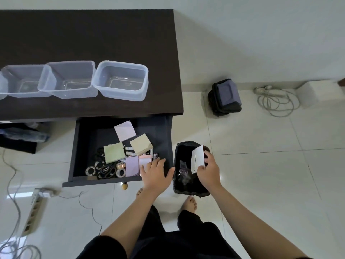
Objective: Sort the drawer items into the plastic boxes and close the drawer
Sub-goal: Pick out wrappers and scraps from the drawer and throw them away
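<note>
The dark drawer stands pulled out under the desk. In it lie sticky-note pads, tape rolls, scissors and small batteries. My left hand reaches over the drawer's front right corner, fingers spread flat on a pink and white note pad. My right hand pinches a white slip of paper above the black-lined bin on the floor. Three clear plastic boxes stand in a row on the dark desk, with nothing in them.
A dark bag and a coiled white cable lie on the tiled floor at the right. A power strip and grey cables lie at the left. My bare feet stand just below the drawer and bin.
</note>
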The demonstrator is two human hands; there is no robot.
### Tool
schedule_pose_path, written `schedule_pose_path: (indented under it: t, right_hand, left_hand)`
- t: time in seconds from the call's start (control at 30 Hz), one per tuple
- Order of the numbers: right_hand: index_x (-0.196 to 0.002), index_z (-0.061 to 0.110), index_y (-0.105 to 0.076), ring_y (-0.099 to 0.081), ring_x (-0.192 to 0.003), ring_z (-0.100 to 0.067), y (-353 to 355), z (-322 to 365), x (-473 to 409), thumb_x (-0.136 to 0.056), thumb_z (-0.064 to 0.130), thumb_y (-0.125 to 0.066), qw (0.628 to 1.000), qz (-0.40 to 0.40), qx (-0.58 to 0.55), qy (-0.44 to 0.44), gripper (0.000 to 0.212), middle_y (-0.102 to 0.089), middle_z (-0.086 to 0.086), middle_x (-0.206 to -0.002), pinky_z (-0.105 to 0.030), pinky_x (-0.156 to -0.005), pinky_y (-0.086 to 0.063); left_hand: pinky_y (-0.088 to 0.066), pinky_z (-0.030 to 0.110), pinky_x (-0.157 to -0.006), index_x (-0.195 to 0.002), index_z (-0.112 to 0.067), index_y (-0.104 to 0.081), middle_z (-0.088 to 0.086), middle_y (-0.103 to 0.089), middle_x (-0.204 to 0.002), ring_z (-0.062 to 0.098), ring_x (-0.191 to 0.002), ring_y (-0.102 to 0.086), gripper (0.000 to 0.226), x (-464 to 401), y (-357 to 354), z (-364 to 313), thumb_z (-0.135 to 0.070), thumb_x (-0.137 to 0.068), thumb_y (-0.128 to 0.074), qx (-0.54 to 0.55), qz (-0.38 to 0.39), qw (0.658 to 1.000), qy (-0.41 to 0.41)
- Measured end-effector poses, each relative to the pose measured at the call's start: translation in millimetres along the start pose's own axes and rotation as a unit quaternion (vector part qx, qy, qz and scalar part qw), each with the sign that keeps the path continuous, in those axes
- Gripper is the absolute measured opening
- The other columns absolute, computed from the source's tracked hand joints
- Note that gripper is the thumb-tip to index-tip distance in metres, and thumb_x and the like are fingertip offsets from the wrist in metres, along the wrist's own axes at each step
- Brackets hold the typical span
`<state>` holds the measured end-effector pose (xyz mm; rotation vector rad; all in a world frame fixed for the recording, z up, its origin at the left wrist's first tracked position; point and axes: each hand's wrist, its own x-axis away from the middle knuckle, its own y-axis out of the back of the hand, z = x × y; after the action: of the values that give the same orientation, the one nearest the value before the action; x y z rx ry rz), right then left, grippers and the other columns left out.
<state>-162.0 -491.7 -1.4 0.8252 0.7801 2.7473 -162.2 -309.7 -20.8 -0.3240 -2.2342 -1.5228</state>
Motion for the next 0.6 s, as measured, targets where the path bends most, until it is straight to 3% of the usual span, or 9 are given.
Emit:
schedule_pose_path:
  t: [0.1, 0.27, 0.47, 0.6]
  right_hand:
    - [-0.142, 0.008, -0.036, -0.053, -0.114, -0.025, 2.9, -17.7, -6.6, -0.086, -0.007, -0.041, 0.999, 0.034, 0.030, -0.014, 0.058, -0.052, -0.015, -0.133, -0.021, -0.087, -0.036]
    - [-0.144, 0.006, -0.032, -0.047, -0.126, -0.031, 1.2, -31.8, -20.6, -0.087, -0.003, -0.047, 0.994, 0.084, 0.068, -0.028, 0.059, -0.046, -0.018, -0.140, -0.032, -0.098, -0.039]
    - [-0.145, 0.011, -0.032, -0.055, -0.115, -0.028, 4.4, -43.2, -28.6, -0.088, 0.001, -0.046, 0.988, 0.123, 0.085, -0.037, 0.059, -0.049, -0.014, -0.138, -0.029, -0.088, -0.045]
    - [-0.136, 0.009, -0.045, -0.057, -0.113, -0.023, 7.0, -44.0, -27.5, -0.091, 0.000, -0.042, 0.990, 0.121, 0.062, -0.023, 0.045, -0.054, -0.009, -0.131, -0.021, -0.082, -0.042]
  left_hand:
    - [-0.014, 0.049, -0.116, -0.141, -0.028, -0.039, -0.005, -0.039, -0.149, 0.021, -0.140, -0.030, 0.062, -0.4, -2.0, -0.4, -0.063, -0.090, -0.033, -0.024, -0.001, 1.000, 0.010]
    - [-0.016, 0.046, -0.117, -0.140, -0.027, -0.039, -0.004, -0.042, -0.147, 0.021, -0.139, -0.031, 0.061, 1.3, -2.7, -2.0, -0.062, -0.091, -0.032, -0.036, -0.002, 0.999, 0.014]
    - [-0.020, 0.045, -0.115, -0.138, -0.026, -0.042, -0.003, -0.047, -0.143, 0.022, -0.136, -0.035, 0.061, 2.0, -4.1, -2.3, -0.062, -0.091, -0.032, -0.045, -0.008, 0.999, 0.017]
    - [-0.019, 0.046, -0.116, -0.138, -0.027, -0.043, -0.003, -0.047, -0.143, 0.022, -0.136, -0.035, 0.060, 2.4, -5.4, -1.6, -0.063, -0.090, -0.031, -0.045, -0.001, 0.999, 0.019]
